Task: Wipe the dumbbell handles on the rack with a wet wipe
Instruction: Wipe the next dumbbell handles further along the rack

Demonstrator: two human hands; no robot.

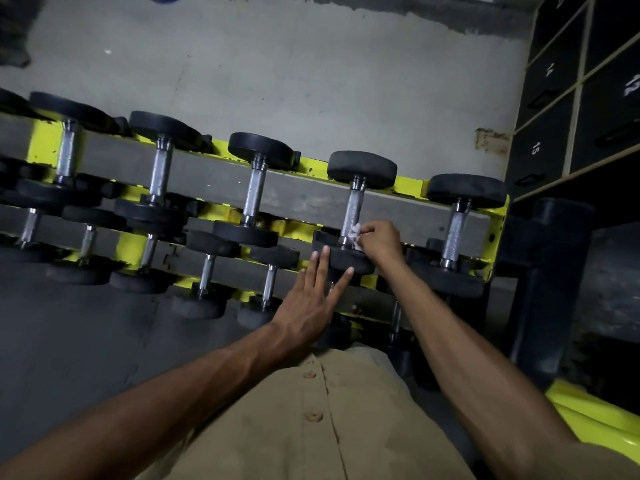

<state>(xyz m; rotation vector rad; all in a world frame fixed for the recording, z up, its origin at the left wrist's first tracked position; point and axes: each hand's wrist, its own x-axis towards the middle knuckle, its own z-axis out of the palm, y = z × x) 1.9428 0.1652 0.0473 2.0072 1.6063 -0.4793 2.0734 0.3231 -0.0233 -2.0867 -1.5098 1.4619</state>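
A yellow rack (408,183) carries rows of black dumbbells with knurled chrome handles. My right hand (379,239) grips a small white wet wipe (355,233) and holds it against the lower end of one chrome handle (353,206) on the top row, second dumbbell from the right. My left hand (313,299) lies flat with straight, spread fingers, its fingertips touching the near black head (349,261) of that same dumbbell.
More dumbbells (254,188) fill the top row to the left, and one dumbbell (457,226) stands at the right end. Lower rows hold smaller dumbbells (268,289). Numbered black boxes (554,109) stack at the right. A grey wall (277,64) rises behind the rack.
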